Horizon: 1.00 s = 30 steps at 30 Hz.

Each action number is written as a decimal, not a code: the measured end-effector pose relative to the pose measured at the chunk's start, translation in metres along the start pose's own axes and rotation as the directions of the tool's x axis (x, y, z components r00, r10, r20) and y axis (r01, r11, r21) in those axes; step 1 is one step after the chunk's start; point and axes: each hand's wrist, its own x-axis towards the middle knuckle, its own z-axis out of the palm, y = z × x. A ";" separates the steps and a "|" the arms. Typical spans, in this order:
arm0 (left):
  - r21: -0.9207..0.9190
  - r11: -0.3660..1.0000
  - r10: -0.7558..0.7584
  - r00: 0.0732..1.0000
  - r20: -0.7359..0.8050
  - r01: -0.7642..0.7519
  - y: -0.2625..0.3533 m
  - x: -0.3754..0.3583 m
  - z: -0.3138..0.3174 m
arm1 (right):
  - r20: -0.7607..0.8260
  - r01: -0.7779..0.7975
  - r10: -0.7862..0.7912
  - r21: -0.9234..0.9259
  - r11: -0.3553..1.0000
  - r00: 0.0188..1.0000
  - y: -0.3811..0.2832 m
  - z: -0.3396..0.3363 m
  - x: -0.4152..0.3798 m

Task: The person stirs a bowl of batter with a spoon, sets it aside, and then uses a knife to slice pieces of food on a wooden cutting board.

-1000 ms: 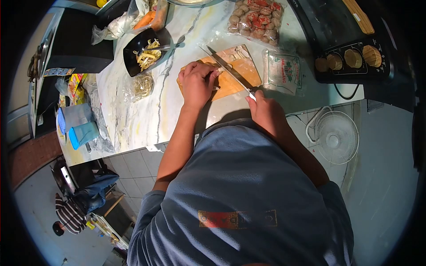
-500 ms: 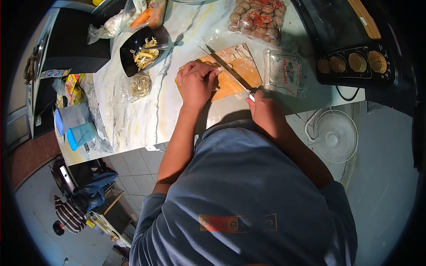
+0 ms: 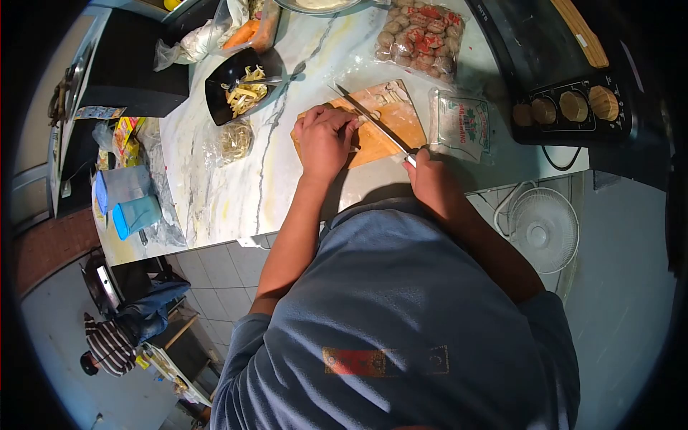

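A wooden cutting board (image 3: pixel 401 127) lies at an angle on the marble-patterned counter. My right hand (image 3: pixel 433 175) is closed around the white handle of a kitchen knife (image 3: pixel 385 129), whose long blade slants across the board toward the upper left. On the board's left part, my left hand (image 3: pixel 326 142) has its fingers bent and bunched beside the blade. Small pale bits show at its fingertips, but what it grips is mostly hidden. Thin pale slices (image 3: pixel 390 93) lie on the board's far corner.
Left of the board are a black bowl (image 3: pixel 213 100) of pale strips with a utensil and a small plastic bag (image 3: pixel 235 140). Bagged meatballs (image 3: pixel 419 41), a printed packet (image 3: pixel 459 125) and an oven (image 3: pixel 566 107) stand right. A fan (image 3: pixel 537 226) is below; a person (image 3: pixel 111 344) sits far left.
The whole view has shifted slightly, so the counter things appear a little lower and to the right. Both hands keep nearly the same places over the board, the knife still in the right.
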 end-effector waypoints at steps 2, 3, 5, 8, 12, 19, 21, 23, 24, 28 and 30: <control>0.021 1.000 0.014 1.000 -0.017 -0.014 -0.001 0.000 0.002 | -0.029 0.007 -0.007 0.001 1.000 1.000 0.001 0.000 -0.001; 0.023 1.000 0.021 1.000 -0.023 -0.020 -0.001 -0.001 0.003 | -0.053 0.015 -0.016 -0.012 1.000 0.998 0.001 0.000 -0.004; 0.002 1.000 0.022 1.000 -0.021 -0.022 -0.002 -0.002 0.004 | -0.084 0.025 -0.028 -0.025 0.999 0.996 0.001 -0.002 -0.008; 0.005 0.999 0.039 0.999 -0.034 -0.039 0.000 -0.004 0.003 | -0.083 0.021 -0.024 -0.042 0.999 0.996 0.001 -0.004 -0.016; -0.002 0.996 0.088 0.996 -0.001 -0.088 0.000 -0.003 -0.004 | -0.106 0.006 -0.009 -0.030 1.000 0.994 -0.002 -0.005 -0.020; -0.038 0.995 0.089 0.996 -0.009 -0.089 -0.007 -0.001 -0.001 | -0.074 -0.008 0.007 -0.006 1.000 0.997 -0.011 -0.009 -0.018; -0.023 0.996 0.090 0.996 -0.009 -0.090 -0.007 0.000 -0.001 | -0.068 -0.008 0.008 -0.004 1.000 0.998 -0.014 -0.011 -0.018; -0.021 0.996 0.092 0.996 -0.006 -0.092 -0.008 0.001 -0.001 | -0.062 -0.010 0.010 -0.002 1.000 0.998 -0.015 -0.011 -0.018; -0.021 0.996 0.091 0.996 -0.007 -0.091 -0.008 0.002 0.000 | -0.064 -0.004 0.004 -0.003 1.000 0.998 -0.015 -0.011 -0.017; -0.018 0.997 0.074 0.997 -0.007 -0.074 -0.009 0.002 0.000 | -0.066 0.018 -0.019 -0.017 1.000 0.998 -0.016 -0.011 -0.016; -0.023 0.998 0.065 0.998 0.005 -0.065 -0.009 0.002 0.000 | -0.085 0.036 -0.037 -0.010 0.999 0.996 -0.015 -0.011 -0.017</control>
